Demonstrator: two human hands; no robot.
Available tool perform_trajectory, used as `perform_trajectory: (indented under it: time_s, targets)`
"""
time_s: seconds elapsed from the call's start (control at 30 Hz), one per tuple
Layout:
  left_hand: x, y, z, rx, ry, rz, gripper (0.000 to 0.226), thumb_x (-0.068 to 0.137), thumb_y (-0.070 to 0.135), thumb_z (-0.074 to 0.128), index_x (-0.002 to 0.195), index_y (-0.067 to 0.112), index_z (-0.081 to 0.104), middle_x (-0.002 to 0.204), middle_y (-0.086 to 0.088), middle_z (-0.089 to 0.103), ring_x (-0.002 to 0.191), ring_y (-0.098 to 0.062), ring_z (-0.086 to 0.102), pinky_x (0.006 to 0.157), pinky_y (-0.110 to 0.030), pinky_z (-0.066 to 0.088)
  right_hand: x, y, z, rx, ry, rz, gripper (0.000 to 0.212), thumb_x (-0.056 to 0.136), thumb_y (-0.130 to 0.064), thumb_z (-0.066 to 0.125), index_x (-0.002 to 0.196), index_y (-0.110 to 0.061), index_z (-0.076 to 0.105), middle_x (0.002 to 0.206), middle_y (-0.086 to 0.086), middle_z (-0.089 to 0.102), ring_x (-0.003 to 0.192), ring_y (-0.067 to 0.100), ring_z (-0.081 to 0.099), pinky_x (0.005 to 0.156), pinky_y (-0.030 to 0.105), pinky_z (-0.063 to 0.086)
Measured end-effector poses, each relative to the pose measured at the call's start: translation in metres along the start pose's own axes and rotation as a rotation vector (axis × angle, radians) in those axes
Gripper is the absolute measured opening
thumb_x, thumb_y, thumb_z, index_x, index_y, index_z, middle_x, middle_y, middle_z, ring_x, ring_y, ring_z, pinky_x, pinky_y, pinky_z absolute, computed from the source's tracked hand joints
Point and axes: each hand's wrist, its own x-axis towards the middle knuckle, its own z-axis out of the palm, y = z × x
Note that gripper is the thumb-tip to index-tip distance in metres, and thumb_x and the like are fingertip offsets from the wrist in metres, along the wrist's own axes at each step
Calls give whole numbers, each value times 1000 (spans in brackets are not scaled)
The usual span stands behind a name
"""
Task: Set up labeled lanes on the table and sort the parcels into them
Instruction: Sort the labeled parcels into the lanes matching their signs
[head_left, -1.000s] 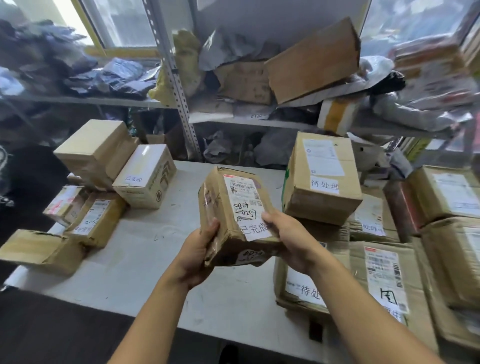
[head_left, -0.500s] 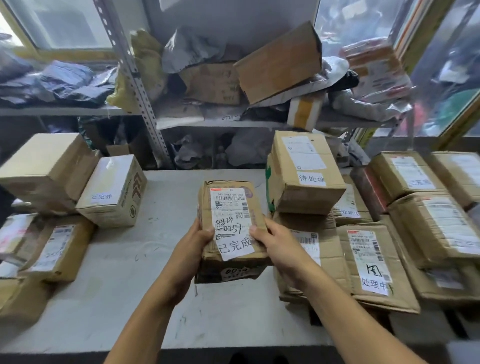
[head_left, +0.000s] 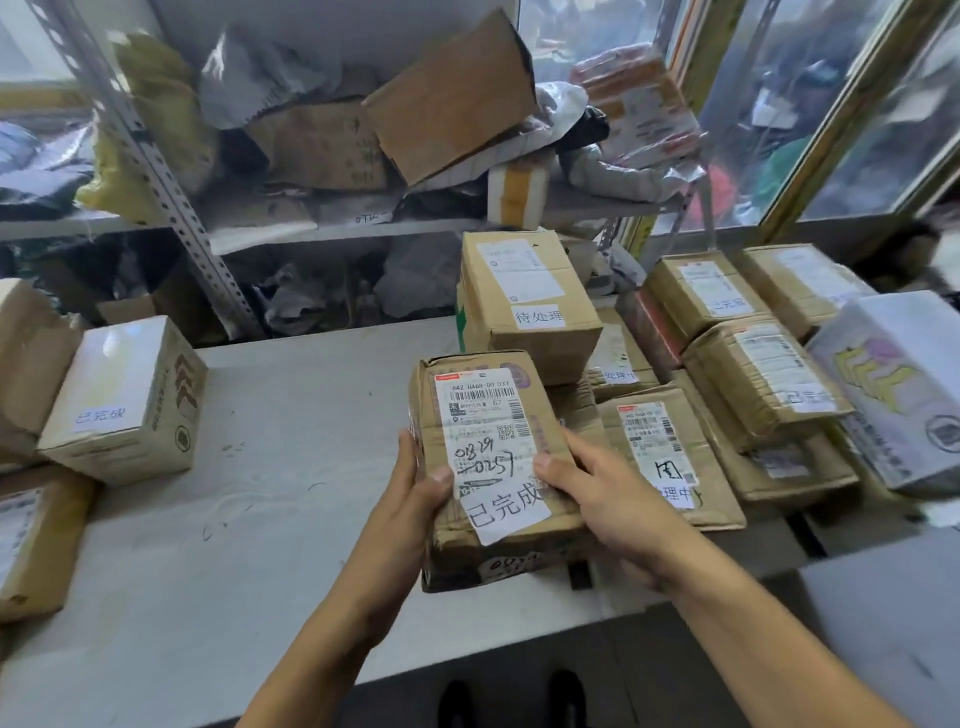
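Both hands hold a worn brown cardboard parcel (head_left: 488, 457) above the grey table (head_left: 270, 519). Its top carries a white shipping label and a handwritten paper slip. My left hand (head_left: 415, 499) grips its left side, thumb on the label. My right hand (head_left: 597, 499) grips its right side, thumb on the top face. A tall box with a handwritten slip (head_left: 524, 306) stands just behind, on a pile of flat parcels (head_left: 665, 452). A white-topped labeled box (head_left: 124, 405) stands at the left.
More brown parcels (head_left: 758, 379) and a white printed box (head_left: 893, 384) crowd the right of the table. Further boxes (head_left: 31, 540) sit at the left edge. A metal shelf (head_left: 332, 228) behind holds bags and cardboard. Windows are at the right.
The view has swung right, bringing the right-hand pile into sight. The parcel has tilted so its label faces up, and it has moved slightly right and nearer the piles.
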Motion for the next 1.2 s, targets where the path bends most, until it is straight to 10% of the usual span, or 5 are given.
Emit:
perform_trajectory:
  time_s: [0.8, 0.9, 1.03, 1.2]
  targets:
    - [171, 5, 298, -24, -95, 40, 65, 91, 41, 55, 151, 35, 34, 144, 1, 56, 130, -23, 55, 112, -52, 37, -16, -20, -338, -78, 164, -33, 20, 100, -20, 57, 100, -35, 70, 103, -11, 76, 97, 8, 71, 82, 20, 54]
    - [210, 27, 316, 34, -110, 77, 61, 93, 40, 48, 151, 31, 33, 141, 4, 59, 125, -18, 60, 97, -39, 52, 18, -33, -368, -34, 167, -54, 18, 100, -18, 56, 105, -27, 71, 107, -2, 76, 101, 17, 71, 90, 32, 54]
    - [263, 62, 329, 71, -17, 37, 54, 92, 39, 48, 145, 28, 46, 120, 6, 72, 100, -10, 71, 64, -19, 55, 70, -52, -397, 32, 187, -95, 17, 99, -14, 55, 101, -19, 71, 93, -2, 78, 82, 11, 74, 64, 21, 55]
    - [330, 97, 337, 50, 51, 11, 42, 98, 32, 41, 135, 18, 56, 103, 2, 77, 86, -13, 75, 55, -20, 55, 135, -78, -425, 9, 203, -142, 17, 98, -18, 56, 106, -18, 72, 95, -2, 78, 83, 14, 74, 60, 24, 56]
